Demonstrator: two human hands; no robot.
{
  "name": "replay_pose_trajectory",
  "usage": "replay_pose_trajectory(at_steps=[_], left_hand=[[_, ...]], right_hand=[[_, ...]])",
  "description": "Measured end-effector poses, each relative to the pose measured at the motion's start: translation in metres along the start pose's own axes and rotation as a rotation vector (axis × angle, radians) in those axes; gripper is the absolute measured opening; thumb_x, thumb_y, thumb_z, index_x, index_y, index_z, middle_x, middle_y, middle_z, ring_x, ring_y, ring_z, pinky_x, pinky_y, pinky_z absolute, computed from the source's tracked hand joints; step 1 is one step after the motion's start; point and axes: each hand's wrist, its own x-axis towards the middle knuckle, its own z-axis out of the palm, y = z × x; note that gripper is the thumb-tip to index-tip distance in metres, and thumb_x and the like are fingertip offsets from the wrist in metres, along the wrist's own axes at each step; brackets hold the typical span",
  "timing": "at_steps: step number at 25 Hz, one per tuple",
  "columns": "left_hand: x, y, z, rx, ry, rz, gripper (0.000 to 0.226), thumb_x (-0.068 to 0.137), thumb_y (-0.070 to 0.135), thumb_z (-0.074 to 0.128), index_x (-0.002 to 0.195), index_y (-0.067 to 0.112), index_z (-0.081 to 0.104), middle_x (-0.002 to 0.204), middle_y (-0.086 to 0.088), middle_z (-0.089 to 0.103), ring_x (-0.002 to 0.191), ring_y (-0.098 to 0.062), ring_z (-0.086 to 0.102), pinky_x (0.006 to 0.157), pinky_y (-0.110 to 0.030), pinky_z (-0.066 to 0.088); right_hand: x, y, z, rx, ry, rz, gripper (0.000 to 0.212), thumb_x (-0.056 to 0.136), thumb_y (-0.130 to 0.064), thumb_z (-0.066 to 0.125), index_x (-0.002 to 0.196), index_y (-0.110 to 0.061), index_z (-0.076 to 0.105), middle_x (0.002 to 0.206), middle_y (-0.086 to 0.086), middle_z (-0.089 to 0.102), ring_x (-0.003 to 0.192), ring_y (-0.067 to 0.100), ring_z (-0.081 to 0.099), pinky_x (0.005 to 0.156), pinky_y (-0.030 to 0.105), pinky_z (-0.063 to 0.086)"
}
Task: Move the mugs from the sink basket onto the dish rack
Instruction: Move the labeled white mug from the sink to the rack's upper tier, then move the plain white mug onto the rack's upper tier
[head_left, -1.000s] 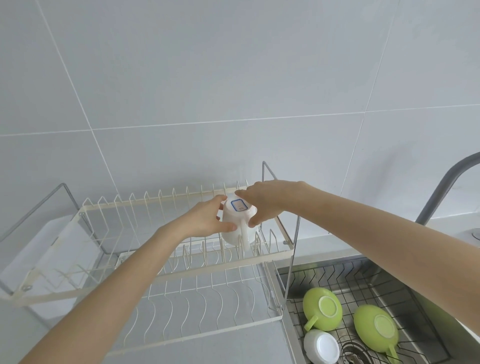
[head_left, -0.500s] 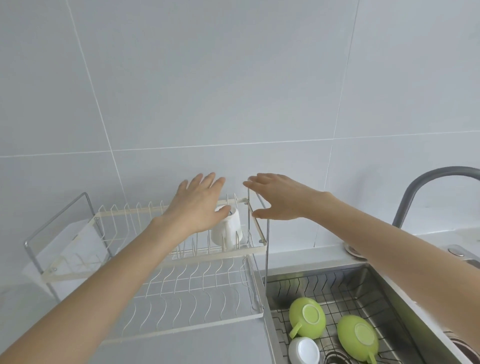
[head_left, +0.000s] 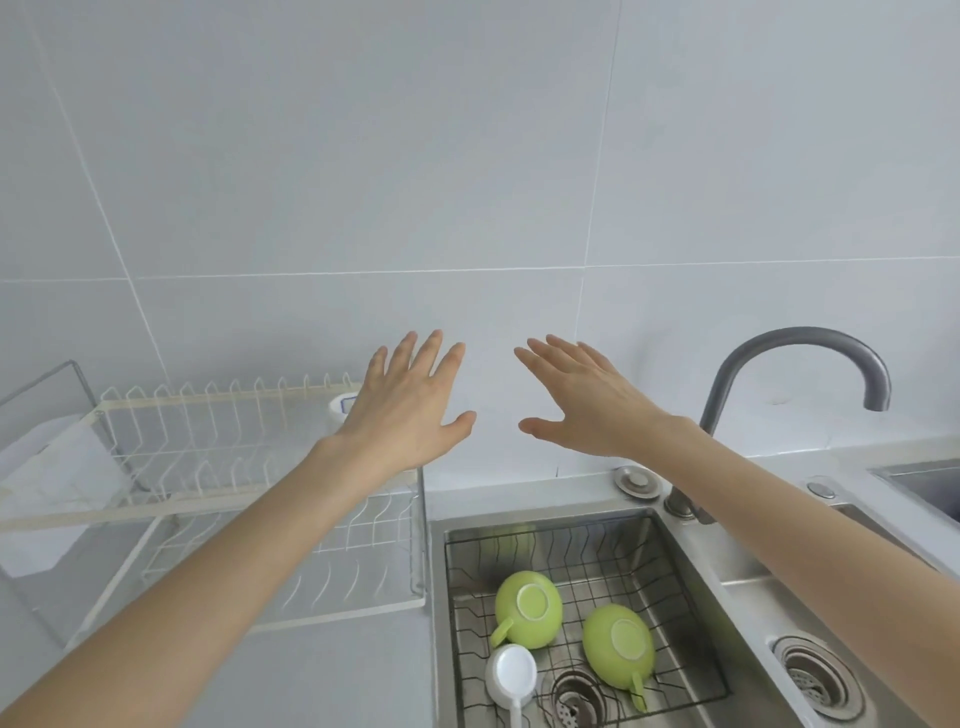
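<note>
A white mug (head_left: 338, 411) stands upside down on the upper tier of the cream wire dish rack (head_left: 218, 452), mostly hidden behind my left hand (head_left: 410, 410). That hand is open, fingers spread, in front of the rack's right end. My right hand (head_left: 582, 400) is open too, held in the air above the sink's back edge. In the dark wire sink basket (head_left: 597, 551) lie two green mugs (head_left: 527, 608) (head_left: 619, 647) and one white mug (head_left: 511, 675), all bottom up.
A grey curved faucet (head_left: 800, 353) rises at the back right of the steel sink (head_left: 691, 587). A second drain (head_left: 818, 675) sits to the right of the basket. A white drip tray (head_left: 47, 483) lies under the rack's left end. Tiled wall behind.
Both hands let go of the white mug on the rack's upper tier, opened and lifted away. My view swung right, so the sink now shows more fully.
</note>
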Motion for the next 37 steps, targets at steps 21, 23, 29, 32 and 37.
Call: replay_pose_trajectory(at_steps=[21,23,29,32,37], left_hand=[[-0.003,0.075,0.185,-0.285,-0.393,-0.177,0.072,0.091,0.041,0.043,0.146,0.018,0.002,0.158,-0.005,0.004,0.145,-0.021,0.009,0.117,-0.038,0.018],[-0.008,0.075,0.208,-0.329,-0.453,-0.208,0.071,0.091,0.04,0.042,0.146,0.019,0.002,0.158,-0.002,0.004,0.145,-0.019,0.01,0.116,-0.035,0.021],[-0.025,0.072,0.272,-0.503,-0.614,-0.338,0.065,0.092,0.035,0.044,0.145,0.019,0.011,0.156,0.002,0.014,0.139,-0.019,0.027,0.107,-0.035,0.033],[-0.03,0.074,0.298,-0.525,-0.682,-0.385,0.062,0.092,0.031,0.044,0.144,0.017,0.013,0.155,0.003,0.017,0.137,-0.019,0.032,0.103,-0.035,0.037],[-0.037,0.078,0.338,-0.589,-0.8,-0.469,0.062,0.091,0.027,0.044,0.144,0.016,0.013,0.154,-0.001,0.019,0.134,-0.024,0.036,0.101,-0.038,0.041]], right_hand=[[-0.038,0.085,0.19,0.302,-0.352,-0.044,0.077,0.087,-0.039,0.053,0.147,-0.018,0.01,0.159,0.004,0.009,0.147,0.019,0.004,0.119,0.034,0.002],[-0.042,0.082,0.214,0.35,-0.415,-0.018,0.076,0.088,-0.038,0.053,0.147,-0.018,0.011,0.158,0.004,0.01,0.147,0.019,0.006,0.12,0.034,0.006],[-0.051,0.067,0.281,0.56,-0.646,0.128,0.072,0.089,-0.032,0.054,0.147,-0.019,0.014,0.158,0.006,0.013,0.145,0.023,0.014,0.116,0.039,0.023],[-0.056,0.057,0.312,0.651,-0.739,0.19,0.07,0.09,-0.03,0.052,0.147,-0.018,0.014,0.157,0.008,0.014,0.143,0.025,0.02,0.114,0.04,0.029],[-0.059,0.041,0.355,0.802,-0.821,0.29,0.059,0.091,-0.024,0.05,0.143,-0.012,0.025,0.146,0.01,0.037,0.133,0.027,0.037,0.104,0.034,0.035]])
